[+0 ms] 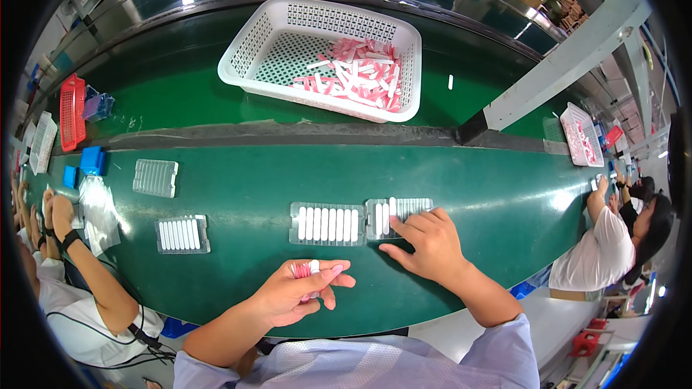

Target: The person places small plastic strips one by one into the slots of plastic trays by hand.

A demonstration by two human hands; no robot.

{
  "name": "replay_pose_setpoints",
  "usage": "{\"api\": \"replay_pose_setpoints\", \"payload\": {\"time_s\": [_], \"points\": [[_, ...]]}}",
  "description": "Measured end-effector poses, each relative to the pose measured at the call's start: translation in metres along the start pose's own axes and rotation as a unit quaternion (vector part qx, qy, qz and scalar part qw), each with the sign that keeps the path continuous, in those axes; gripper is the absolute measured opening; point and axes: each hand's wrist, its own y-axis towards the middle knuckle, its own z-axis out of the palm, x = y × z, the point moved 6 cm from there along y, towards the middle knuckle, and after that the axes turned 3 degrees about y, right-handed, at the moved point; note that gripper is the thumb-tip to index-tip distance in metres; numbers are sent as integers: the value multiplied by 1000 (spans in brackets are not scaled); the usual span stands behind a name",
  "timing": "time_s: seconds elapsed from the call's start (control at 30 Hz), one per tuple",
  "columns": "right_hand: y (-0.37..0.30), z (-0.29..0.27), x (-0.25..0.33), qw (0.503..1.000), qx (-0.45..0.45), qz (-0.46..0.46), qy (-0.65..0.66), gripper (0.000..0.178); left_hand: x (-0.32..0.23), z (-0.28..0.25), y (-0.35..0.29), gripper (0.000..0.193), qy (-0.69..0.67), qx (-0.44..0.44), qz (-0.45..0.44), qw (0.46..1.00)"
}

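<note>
One clear plastic tray [327, 224] is sitting full; your right hand [427, 246] is pressing open-fingered on the half-filled tray [411, 208], your left hand [299, 292] gripping pink-and-white sticks [305, 270].

The green conveyor belt [238, 194] looks like smooth rubbery sheet with a soft sheen, glossier on the far lane [173, 86]. The blister trays [328, 224] are thin clear plastic, ribbed and shiny. The white sticks [322, 223] in them look like matt plastic. The white basket [324, 54] is perforated hard plastic, semi-gloss. The red basket [71, 112] is the same kind of plastic. The person's sleeves [497, 356] are pale woven cloth.
</note>
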Motion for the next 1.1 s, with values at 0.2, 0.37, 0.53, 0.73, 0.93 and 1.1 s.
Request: {"api": "replay_pose_setpoints", "payload": {"time_s": [0.2,0.37,0.53,0.73,0.93,1.1], "points": [[4,-9,-6,993,73,43,79,24,-2,1,-2,38,2,0,1,1000],[21,-22,24,961,21,12,274,32,2,10,4,39,5,21,-9,1000],[21,7,30,851,174,93,487,24,14,24,11,40,30,67,-49,996],[10,6,30,878,198,70,430,20,29,22,12,42,49,66,-81,993],[-1,6,35,876,134,98,453,24,23,25,12,40,51,35,-77,995],[-9,3,15,850,80,141,501,14,14,29,7,40,71,32,-55,995]]}}
